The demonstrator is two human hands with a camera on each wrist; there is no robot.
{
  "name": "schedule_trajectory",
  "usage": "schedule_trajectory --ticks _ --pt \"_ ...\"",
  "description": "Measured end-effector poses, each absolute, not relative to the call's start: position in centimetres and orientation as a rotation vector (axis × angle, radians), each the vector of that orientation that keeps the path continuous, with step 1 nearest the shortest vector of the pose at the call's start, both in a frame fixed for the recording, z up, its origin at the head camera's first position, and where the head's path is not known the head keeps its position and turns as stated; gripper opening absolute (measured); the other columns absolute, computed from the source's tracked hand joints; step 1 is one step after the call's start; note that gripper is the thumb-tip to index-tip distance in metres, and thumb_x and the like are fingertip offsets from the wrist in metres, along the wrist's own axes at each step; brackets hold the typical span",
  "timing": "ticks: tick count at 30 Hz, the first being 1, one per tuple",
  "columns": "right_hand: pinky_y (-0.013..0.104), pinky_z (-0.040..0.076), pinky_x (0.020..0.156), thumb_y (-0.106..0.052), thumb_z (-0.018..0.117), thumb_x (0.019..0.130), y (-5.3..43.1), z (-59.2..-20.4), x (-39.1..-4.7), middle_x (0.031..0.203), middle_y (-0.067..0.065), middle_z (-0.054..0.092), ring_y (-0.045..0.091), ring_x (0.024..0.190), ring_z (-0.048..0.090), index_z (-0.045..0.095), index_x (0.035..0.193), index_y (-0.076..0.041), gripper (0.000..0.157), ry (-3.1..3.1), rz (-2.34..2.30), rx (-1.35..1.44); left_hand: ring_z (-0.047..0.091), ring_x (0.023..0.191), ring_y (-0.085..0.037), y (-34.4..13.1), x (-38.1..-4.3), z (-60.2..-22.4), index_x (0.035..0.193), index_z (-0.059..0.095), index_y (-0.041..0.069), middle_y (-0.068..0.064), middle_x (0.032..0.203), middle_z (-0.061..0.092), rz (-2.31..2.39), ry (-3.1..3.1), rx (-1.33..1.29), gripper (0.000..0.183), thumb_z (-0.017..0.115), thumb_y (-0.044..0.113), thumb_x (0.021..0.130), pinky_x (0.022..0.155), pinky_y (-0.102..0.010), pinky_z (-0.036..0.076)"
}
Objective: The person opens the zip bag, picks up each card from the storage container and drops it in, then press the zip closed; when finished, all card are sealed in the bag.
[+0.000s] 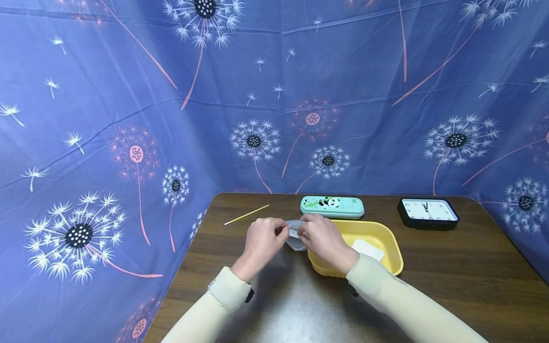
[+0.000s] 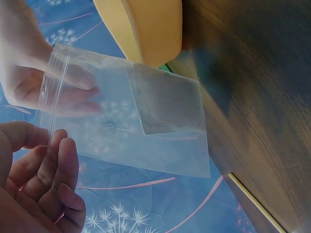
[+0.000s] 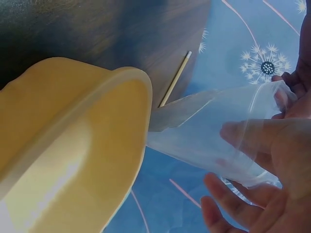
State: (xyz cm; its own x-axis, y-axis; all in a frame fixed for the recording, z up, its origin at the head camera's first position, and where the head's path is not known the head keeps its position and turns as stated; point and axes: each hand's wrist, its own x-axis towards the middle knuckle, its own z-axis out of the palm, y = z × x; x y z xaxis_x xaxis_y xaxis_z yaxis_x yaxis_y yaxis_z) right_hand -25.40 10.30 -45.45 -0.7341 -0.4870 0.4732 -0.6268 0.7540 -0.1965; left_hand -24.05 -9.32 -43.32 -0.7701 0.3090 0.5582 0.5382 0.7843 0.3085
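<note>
A clear zip bag [image 2: 170, 158] hangs between my hands in front of me. Inside it, at the end away from the zip, lies a flat greyish rectangular piece [image 2: 167, 104]. My left hand [image 1: 265, 240] pinches the zip edge between thumb and index finger, the other fingers curled. On the opposite side of the mouth, my right hand [image 1: 325, 239] holds the bag, its thumb [image 3: 238, 133] seen through the film and its fingers spread below. Whether that thumb is inside the bag, I cannot tell.
Beneath my right arm stands a yellow tub [image 1: 392, 247] with a white paper piece [image 1: 368, 249] in it. Behind it lies a mint panda pencil case [image 1: 332, 206]. A black-framed clock [image 1: 428, 213] is at the right, a yellow pencil [image 1: 246, 215] at the left, all on a wooden table [image 1: 463, 281].
</note>
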Motion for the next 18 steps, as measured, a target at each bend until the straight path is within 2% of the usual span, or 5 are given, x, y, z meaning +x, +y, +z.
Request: schedule_trajectory --ticks 18 --pt "0.04 0.056 0.08 -0.011 0.08 0.086 12.6 -42.4 -22.5 0.105 -0.001 0.071 0.021 0.095 0.069 0.079 0.09 -0.015 0.006 -2.484 0.523 0.857 0.05 0.054 -0.003 -9.4 -24.0 -43.0 0.08 0.08 0.019 0.013 0.063 0.06 -0.644 -2.499 -0.624 0.012 0.073 0.012 0.088 0.051 -0.027 0.04"
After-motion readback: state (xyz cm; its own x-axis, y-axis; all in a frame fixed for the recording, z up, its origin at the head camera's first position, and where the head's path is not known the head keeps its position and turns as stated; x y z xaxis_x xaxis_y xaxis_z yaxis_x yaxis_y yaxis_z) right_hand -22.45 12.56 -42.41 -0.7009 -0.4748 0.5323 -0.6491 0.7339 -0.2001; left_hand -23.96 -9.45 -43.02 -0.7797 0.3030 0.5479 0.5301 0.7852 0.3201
